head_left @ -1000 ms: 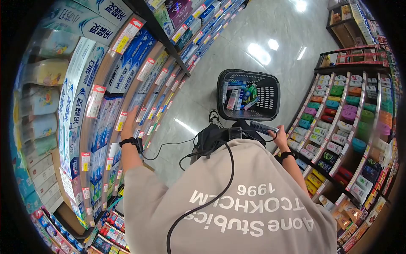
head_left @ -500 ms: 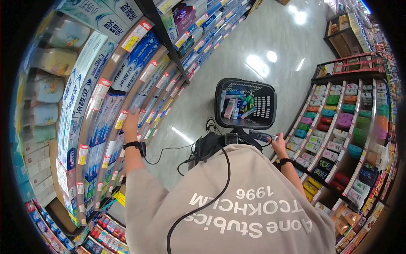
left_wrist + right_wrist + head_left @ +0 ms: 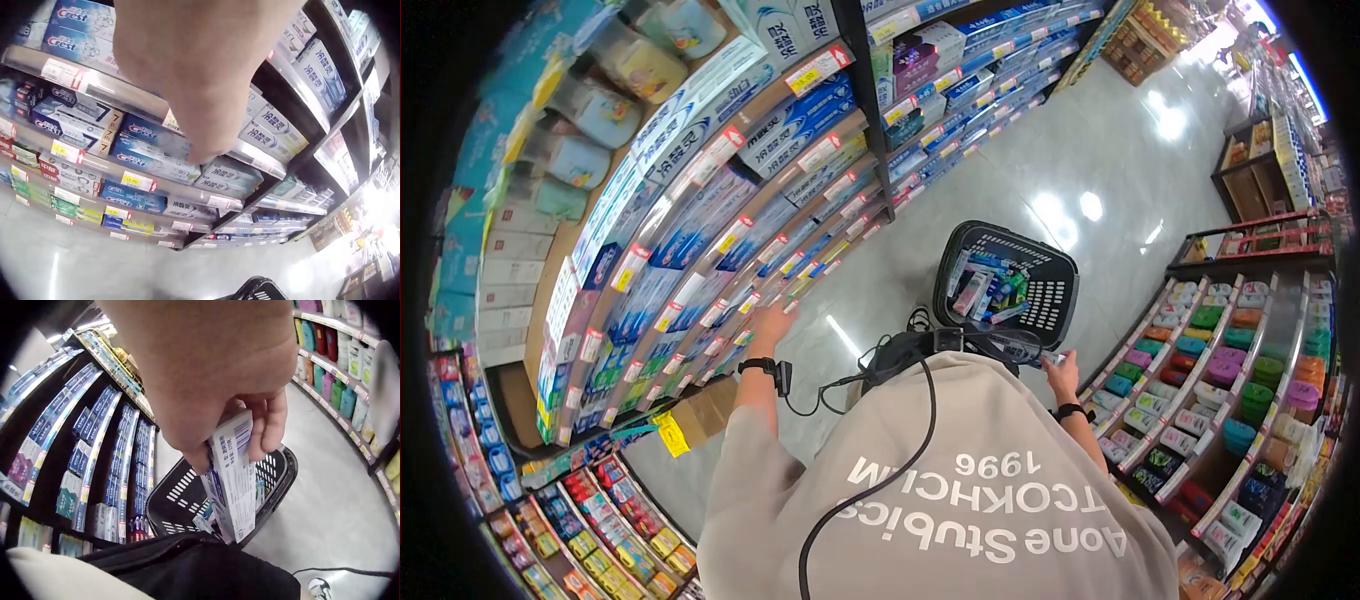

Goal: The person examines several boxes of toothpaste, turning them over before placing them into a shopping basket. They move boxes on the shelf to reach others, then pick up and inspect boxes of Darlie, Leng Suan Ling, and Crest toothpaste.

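Note:
My right hand (image 3: 250, 394) grips a white toothpaste box (image 3: 234, 478) by its upper end, thumb on one side and fingers on the other. In the right wrist view the box overlaps the black shopping basket (image 3: 284, 481). Several toothpaste boxes (image 3: 973, 293) and other packs lie inside the basket. My left hand (image 3: 772, 325) is at the lower toothpaste shelves, blurred in the head view, with no item showing in it. From the left wrist, this hand covers part of a row of blue Crest boxes (image 3: 147, 159); most of its fingers are hidden.
Tall toothpaste shelves (image 3: 725, 170) with price tags run along the left. On the right stands a rack of colourful packs (image 3: 1200, 375). Grey floor (image 3: 1080, 190) stretches ahead between them. A cable (image 3: 870, 480) runs down the shirt's back.
The view has turned left, so the shelves and basket appear further right. My left hand has moved down along the shelf front. My right hand keeps hold of the toothpaste box.

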Motion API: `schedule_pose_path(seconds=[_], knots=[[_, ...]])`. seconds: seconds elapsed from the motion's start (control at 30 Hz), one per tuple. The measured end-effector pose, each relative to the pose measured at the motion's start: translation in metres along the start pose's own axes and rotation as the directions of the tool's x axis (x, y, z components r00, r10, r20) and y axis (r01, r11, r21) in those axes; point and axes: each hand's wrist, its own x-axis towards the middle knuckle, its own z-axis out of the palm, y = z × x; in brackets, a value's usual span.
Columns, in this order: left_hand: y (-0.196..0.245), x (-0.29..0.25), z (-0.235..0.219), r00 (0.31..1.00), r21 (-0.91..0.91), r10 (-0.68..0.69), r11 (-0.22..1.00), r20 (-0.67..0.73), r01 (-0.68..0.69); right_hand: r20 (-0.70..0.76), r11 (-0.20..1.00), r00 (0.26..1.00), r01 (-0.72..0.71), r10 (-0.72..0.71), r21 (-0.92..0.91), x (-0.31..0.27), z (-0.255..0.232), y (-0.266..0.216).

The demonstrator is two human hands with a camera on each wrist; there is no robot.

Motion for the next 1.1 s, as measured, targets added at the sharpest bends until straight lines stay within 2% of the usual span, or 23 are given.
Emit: schedule_pose_path(seconds=[0.03, 0.07, 0.13, 0.2, 0.23, 0.33, 0.37, 0.43, 0.5, 0.6, 0.73, 0.83, 0.87, 0.93, 1.03, 1.1], knots=[[0.006, -0.006, -0.008, 0.983, -0.073, -0.044, 0.996, 0.176, 0.058, -0.082, 0.998, 0.994, 0.067, -0.067, -0.013, 0.003, 0.006, 0.008], [0.006, -0.012, -0.008, 0.986, -0.130, -0.001, 0.991, 0.169, 0.023, -0.166, 0.991, 0.977, 0.132, -0.135, -0.029, 0.012, 0.014, 0.019], [0.003, -0.025, 0.001, 0.985, -0.238, 0.087, 0.970, 0.148, -0.050, -0.136, 0.993, 0.989, 0.066, -0.051, 0.103, 0.024, 0.011, 0.016], [0.007, -0.036, 0.004, 0.995, -0.314, 0.070, 0.948, 0.064, -0.046, -0.081, 0.965, 0.997, 0.008, 0.014, 0.263, 0.023, -0.005, 0.004], [0.008, -0.042, 0.007, 0.998, -0.353, 0.060, 0.935, 0.026, -0.047, -0.119, 0.948, 0.993, 0.037, 0.001, 0.317, 0.047, 0.013, 0.023], [0.017, -0.069, 0.018, 0.991, -0.409, 0.070, 0.906, -0.110, -0.110, 0.015, 0.803, 0.999, -0.046, 0.046, 0.594, 0.026, -0.032, -0.020], [0.023, -0.080, 0.021, 0.992, -0.417, 0.069, 0.903, -0.107, -0.108, 0.070, 0.768, 0.997, -0.061, 0.020, 0.637, 0.029, -0.039, -0.023], [0.038, -0.106, 0.026, 0.993, -0.428, 0.064, 0.898, -0.103, -0.102, 0.107, 0.737, 0.994, -0.045, -0.037, 0.674, 0.029, -0.056, -0.033], [0.053, -0.130, 0.033, 0.985, -0.494, 0.114, 0.854, -0.127, -0.162, 0.141, 0.704, 0.986, -0.039, -0.087, 0.710, 0.017, -0.075, -0.052], [0.083, -0.172, 0.033, 0.973, -0.491, 0.175, 0.841, -0.148, -0.226, 0.230, 0.652, 0.938, -0.005, -0.260, 0.758, 0.000, -0.091, -0.076], [0.134, -0.236, 0.017, 0.957, -0.508, 0.252, 0.811, -0.143, -0.290, 0.362, 0.621, 0.777, 0.048, -0.515, 0.782, -0.039, -0.096, -0.117], [0.151, -0.263, 0.030, 0.949, -0.628, 0.232, 0.712, -0.211, -0.314, 0.467, 0.615, 0.613, 0.041, -0.638, 0.787, -0.082, -0.096, -0.149], [0.157, -0.271, 0.034, 0.955, -0.718, 0.222, 0.630, -0.197, -0.295, 0.485, 0.581, 0.543, 0.006, -0.686, 0.814, -0.092, -0.088, -0.153], [0.165, -0.290, 0.043, 0.964, -0.873, 0.204, 0.423, -0.171, -0.244, 0.536, 0.589, 0.437, -0.016, -0.722, 0.808, -0.118, -0.090, -0.165], [0.157, -0.303, 0.052, 0.950, -0.858, 0.312, 0.483, -0.018, -0.175, 0.588, 0.612, 0.298, -0.015, -0.752, 0.791, -0.138, -0.079, -0.175], [0.148, -0.299, 0.058, 0.933, -0.849, 0.360, 0.484, -0.027, -0.211, 0.600, 0.633, 0.272, 0.043, -0.752, 0.773, -0.153, -0.079, -0.185]])
